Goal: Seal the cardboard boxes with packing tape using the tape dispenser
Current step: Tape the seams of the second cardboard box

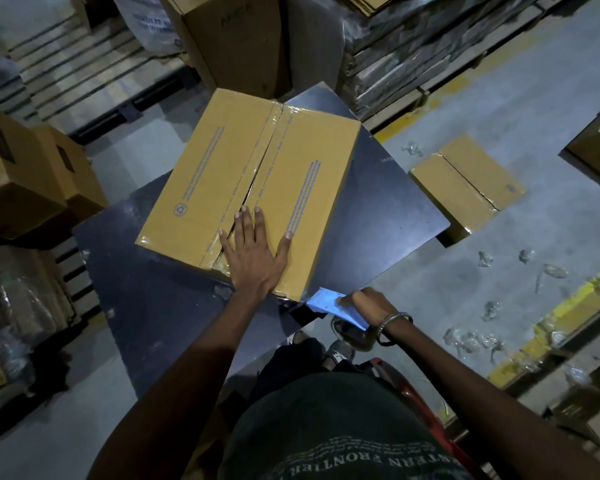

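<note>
Cardboard box [253,188] sits centre on dark table [388,202], flaps shut, contents hidden. Your left hand [257,252] lies flat, fingers spread, on seam at 6 o'clock edge. Your right hand [373,304] grips tape dispenser [333,306] at box's 5 o'clock corner. Second box [465,187] on floor, 3 o'clock.

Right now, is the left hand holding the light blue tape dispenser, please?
No, the left hand lies flat on the yellow-brown cardboard box; the right hand grips the light blue tape dispenser.
</note>
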Available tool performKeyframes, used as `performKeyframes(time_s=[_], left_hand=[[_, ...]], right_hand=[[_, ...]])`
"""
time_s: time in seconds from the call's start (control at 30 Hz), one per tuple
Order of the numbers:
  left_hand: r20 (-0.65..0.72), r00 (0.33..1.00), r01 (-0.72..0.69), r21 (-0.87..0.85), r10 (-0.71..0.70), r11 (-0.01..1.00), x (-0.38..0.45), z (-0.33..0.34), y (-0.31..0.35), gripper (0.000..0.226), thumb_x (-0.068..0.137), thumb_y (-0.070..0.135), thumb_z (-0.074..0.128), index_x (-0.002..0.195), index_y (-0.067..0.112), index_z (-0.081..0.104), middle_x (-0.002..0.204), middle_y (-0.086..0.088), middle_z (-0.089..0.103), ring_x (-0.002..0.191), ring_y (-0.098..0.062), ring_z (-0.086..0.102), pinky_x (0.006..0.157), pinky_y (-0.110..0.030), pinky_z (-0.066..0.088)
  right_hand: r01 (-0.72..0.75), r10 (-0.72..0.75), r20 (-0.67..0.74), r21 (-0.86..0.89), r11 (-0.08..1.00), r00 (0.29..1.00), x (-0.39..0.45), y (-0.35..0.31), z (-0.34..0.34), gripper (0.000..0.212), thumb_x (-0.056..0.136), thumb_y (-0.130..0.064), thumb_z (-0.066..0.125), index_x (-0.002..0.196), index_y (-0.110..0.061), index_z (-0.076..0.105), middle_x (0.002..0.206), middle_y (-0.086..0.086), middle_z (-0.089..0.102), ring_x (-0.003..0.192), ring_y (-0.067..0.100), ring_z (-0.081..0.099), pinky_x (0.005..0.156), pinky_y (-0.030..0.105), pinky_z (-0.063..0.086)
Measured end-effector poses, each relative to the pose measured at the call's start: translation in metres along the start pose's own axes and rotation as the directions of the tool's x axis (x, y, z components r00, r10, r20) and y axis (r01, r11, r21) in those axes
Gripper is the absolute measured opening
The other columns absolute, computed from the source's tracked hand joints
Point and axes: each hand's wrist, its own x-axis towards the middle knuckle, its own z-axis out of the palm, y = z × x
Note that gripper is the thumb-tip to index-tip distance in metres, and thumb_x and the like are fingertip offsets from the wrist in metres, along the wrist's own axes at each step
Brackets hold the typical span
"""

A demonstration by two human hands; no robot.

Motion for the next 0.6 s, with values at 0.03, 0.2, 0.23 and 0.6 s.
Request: performKeyframes(time_s=[0.03, 0.2, 0.23, 0.6], left_hand=[[-0.002, 1.000, -0.001, -0.002, 0.001, 1.000, 0.000, 0.000, 0.000, 0.090, 0.102, 0.079, 0.010, 0.169, 0.021, -0.005, 0.177, -0.006, -0.006, 0.163, -0.020, -0.012, 0.128, -0.061, -0.005], [0.000, 1.000, -0.002, -0.001, 0.002, 1.000, 0.000, 0.000, 0.000, 0.090, 0.101, 0.079, 0.009, 0.169, 0.022, -0.006, 0.177, -0.006, -0.007, 0.163, -0.020, -0.012, 0.128, -0.062, -0.005], [-0.002, 1.000, -0.004, -0.003, 0.004, 1.000, 0.000, 0.000, -0.001, 0.090, 0.101, 0.079, 0.009, 0.169, 0.021, -0.006, 0.177, -0.006, -0.008, 0.163, -0.020, -0.012, 0.128, -0.062, -0.005], [-0.032, 0.999, -0.008, -0.024, 0.007, 1.000, 0.000, 0.001, -0.002, 0.092, 0.100, 0.081, 0.009, 0.169, 0.021, -0.001, 0.177, -0.007, -0.006, 0.163, -0.019, -0.011, 0.128, -0.062, -0.006]], right_hand=[[-0.014, 0.014, -0.001, 0.010, 1.000, 1.000, 0.003, 0.002, -0.004, 0.023, 0.088, -0.042, 0.070, 0.088, -0.020, 0.064, 0.096, 0.001, 0.064, 0.086, 0.022, 0.062, 0.073, 0.037, 0.043], [-0.028, 0.022, -0.077, -0.086, 0.996, 0.997, 0.020, 0.009, -0.035, 0.034, 0.092, -0.043, 0.066, 0.105, -0.011, 0.066, 0.103, 0.007, 0.062, 0.095, 0.029, 0.060, 0.076, 0.036, 0.040], [-0.028, 0.016, -0.108, -0.110, 0.994, 0.994, 0.025, 0.014, -0.043, 0.036, 0.093, -0.042, 0.066, 0.107, -0.010, 0.067, 0.105, 0.009, 0.062, 0.096, 0.030, 0.059, 0.078, 0.035, 0.040], [0.139, -0.571, -0.369, -0.741, 0.657, 0.733, 0.084, 0.020, -0.109, 0.037, 0.104, -0.037, 0.054, 0.102, -0.002, 0.063, 0.099, 0.026, 0.070, 0.086, 0.041, 0.066, 0.069, 0.040, 0.049]])
